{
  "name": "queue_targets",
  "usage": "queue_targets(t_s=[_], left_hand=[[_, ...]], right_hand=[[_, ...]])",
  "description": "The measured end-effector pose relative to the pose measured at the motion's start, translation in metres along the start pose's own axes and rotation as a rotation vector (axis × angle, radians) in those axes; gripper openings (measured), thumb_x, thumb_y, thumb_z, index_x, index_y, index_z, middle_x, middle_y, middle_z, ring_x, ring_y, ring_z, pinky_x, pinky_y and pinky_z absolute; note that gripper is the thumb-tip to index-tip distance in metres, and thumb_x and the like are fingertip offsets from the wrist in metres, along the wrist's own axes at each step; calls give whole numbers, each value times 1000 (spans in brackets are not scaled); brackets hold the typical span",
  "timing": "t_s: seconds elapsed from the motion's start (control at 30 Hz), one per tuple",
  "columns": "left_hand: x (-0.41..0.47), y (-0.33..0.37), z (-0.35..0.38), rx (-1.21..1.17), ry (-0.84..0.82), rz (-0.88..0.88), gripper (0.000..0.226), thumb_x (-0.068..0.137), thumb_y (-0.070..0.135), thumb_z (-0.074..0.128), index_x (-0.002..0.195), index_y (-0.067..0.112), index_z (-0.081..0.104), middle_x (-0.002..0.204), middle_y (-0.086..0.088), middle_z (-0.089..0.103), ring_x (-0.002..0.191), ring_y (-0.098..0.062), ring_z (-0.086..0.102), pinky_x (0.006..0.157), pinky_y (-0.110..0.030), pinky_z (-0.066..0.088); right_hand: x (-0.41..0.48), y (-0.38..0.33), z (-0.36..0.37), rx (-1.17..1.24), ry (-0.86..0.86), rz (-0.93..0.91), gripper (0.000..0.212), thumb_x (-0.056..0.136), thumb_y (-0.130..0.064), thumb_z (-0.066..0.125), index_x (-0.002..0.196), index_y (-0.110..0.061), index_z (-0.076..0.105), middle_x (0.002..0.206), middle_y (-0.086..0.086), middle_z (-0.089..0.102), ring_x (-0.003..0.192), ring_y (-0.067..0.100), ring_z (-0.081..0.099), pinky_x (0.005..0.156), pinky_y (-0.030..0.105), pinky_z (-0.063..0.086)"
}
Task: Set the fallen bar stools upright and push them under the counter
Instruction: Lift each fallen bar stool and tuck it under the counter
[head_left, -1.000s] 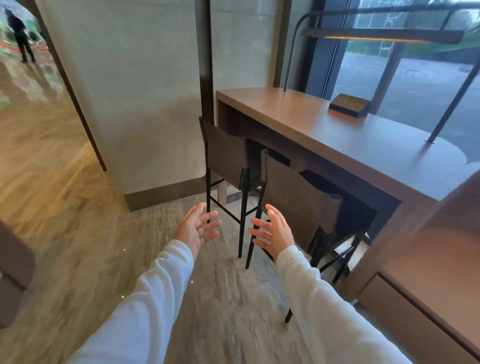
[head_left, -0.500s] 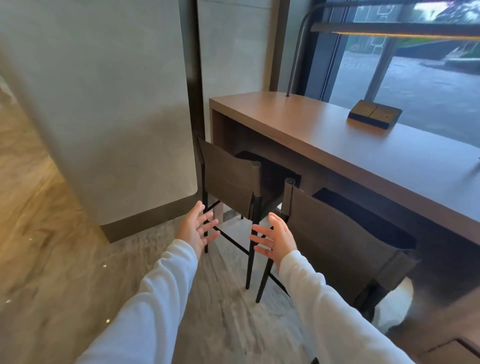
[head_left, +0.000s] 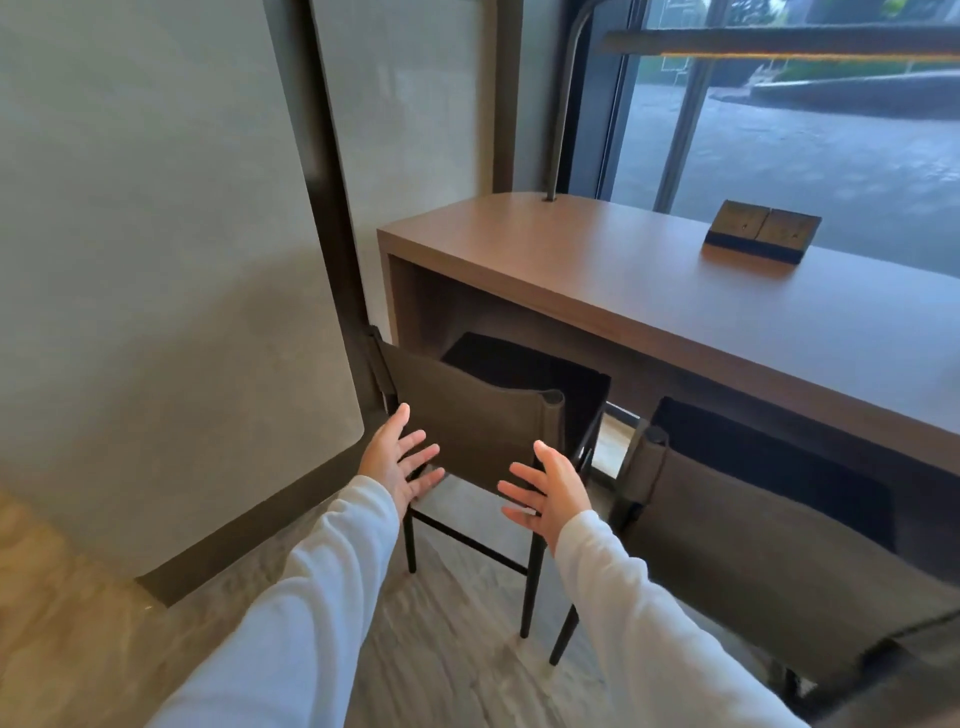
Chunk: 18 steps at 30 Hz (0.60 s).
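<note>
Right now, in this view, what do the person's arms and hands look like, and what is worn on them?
Both arms are covered by long white sleeves of soft, plain fabric with no print or logo. The left sleeve and the right sleeve each end at the wrist. The left hand and the right hand are bare: no gloves, and no ring, watch or bracelet shows.

Both arms reach forward from near edge, roughly parallel, converging slightly toward far end. Left sleeve (head_left: 311, 597) and right sleeve (head_left: 649, 623) white, covering arms to wrists. Left hand (head_left: 402, 465) held out, fingers straight and spread, thumb uppermost, palm turned right. Right hand (head_left: 550, 491) beside it, slightly nearer, fingers splayed and pointing left, thumb up, palm turned left. Palms face each other, apart, not touching one another
</note>
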<state>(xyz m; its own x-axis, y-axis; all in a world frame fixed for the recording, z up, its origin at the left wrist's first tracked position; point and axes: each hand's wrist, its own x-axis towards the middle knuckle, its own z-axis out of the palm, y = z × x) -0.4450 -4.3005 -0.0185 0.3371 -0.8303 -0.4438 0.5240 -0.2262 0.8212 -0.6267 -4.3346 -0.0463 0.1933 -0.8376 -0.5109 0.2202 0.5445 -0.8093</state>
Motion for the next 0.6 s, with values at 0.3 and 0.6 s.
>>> queue_targets(t_s=[0.3,0.6], left_hand=[[112,44,28,38,-5,-76,60,89,48,53,141,25,33,145,-10,38,124,-33,48,91,-49,49],[215,84,24,140,143,-197,63,82,44,62,136,26,37,147,-10,34,133,-36,36,94,-57,45]], right_hand=[[98,-40,38,222,102,119,43,81,-46,67,112,-24,47,114,7,57,95,29,64,65,42,59],[161,-60,56,507,242,292,74,68,-32,83,129,-31,41,145,17,37,121,41,49,62,57,56]])
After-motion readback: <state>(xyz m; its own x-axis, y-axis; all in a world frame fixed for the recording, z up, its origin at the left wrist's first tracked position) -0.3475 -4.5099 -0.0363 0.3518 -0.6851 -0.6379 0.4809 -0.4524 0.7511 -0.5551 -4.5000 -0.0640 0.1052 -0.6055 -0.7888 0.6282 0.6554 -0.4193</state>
